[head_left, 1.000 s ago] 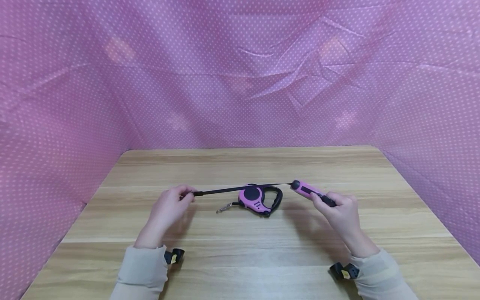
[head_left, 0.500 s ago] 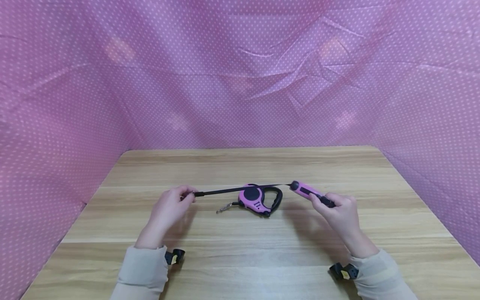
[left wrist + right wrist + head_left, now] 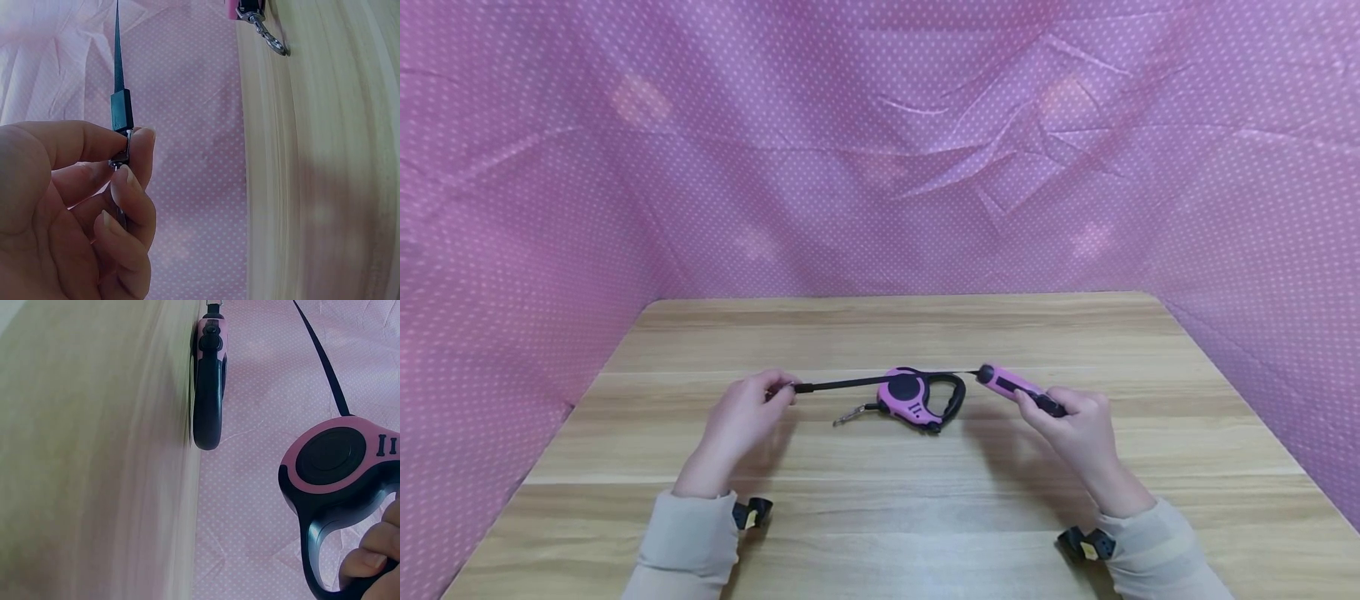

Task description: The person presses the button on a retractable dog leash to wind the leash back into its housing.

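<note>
My right hand (image 3: 1078, 429) grips the black handle of a pink and black retractable dog leash (image 3: 1011, 385), raised over the table; in the right wrist view the fingers (image 3: 375, 547) curl through its loop. A black strap (image 3: 850, 383) runs from that leash leftward to my left hand (image 3: 741, 421). There my thumb and fingers pinch the metal clip (image 3: 128, 147) just below the strap's black end sleeve (image 3: 122, 109). Between the hands, a second pink and black leash (image 3: 917, 404) lies on the table, its clip (image 3: 848, 416) pointing left. The taut strap passes above it.
The wooden table (image 3: 880, 517) spreads beneath both hands. Pink dotted cloth (image 3: 880, 167) hangs behind it and along both sides. Small black cameras sit at the left wrist (image 3: 752, 512) and the right wrist (image 3: 1086, 544).
My hands have come slightly closer together: the held leash has shifted a little left and down, the left hand a little right. The leash on the table has not moved.
</note>
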`<state>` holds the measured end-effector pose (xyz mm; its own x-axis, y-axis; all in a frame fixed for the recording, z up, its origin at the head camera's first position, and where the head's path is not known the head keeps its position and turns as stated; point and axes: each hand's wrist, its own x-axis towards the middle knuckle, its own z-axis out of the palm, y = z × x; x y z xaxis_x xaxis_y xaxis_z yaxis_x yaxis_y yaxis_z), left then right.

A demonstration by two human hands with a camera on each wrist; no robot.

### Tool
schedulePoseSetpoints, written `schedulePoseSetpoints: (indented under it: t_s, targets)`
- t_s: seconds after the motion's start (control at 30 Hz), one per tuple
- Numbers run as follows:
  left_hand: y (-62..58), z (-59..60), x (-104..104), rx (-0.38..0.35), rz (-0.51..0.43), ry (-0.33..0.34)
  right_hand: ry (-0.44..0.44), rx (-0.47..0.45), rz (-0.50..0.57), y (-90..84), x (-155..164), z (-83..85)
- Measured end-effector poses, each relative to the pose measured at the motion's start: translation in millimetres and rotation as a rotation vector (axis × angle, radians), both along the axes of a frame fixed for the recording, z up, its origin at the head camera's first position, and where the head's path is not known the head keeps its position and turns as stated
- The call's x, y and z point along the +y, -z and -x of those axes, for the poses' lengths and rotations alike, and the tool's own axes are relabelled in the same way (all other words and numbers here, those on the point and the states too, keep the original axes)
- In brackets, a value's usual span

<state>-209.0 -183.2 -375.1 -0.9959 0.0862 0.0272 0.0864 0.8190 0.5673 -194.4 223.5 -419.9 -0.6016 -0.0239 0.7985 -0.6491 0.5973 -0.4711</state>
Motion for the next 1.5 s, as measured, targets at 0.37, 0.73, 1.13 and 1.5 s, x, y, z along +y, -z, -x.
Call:
schedulePoseSetpoints:
  t_s: [0.37,0.73,1.13,1.5]
  targets:
    - [0.8,0.7,3.0,0.0,-0.007,0.005,-0.004,0.021,-0.022,0.1,-2.6,0.8]
    - [1.3,-0.2,6.6,0.001,-0.008,0.013,-0.025,-0.008,-0.051,1.1,-2.8,0.0]
    - [4.3,0.5,10.3,0.011,0.01,0.013,-0.04,0.067,-0.1,3.8,-3.6,2.3]
    - [4.6,-1.1,14.2,0.01,0.006,0.021,-0.052,0.08,-0.13,5.4,-4.2,2.2]
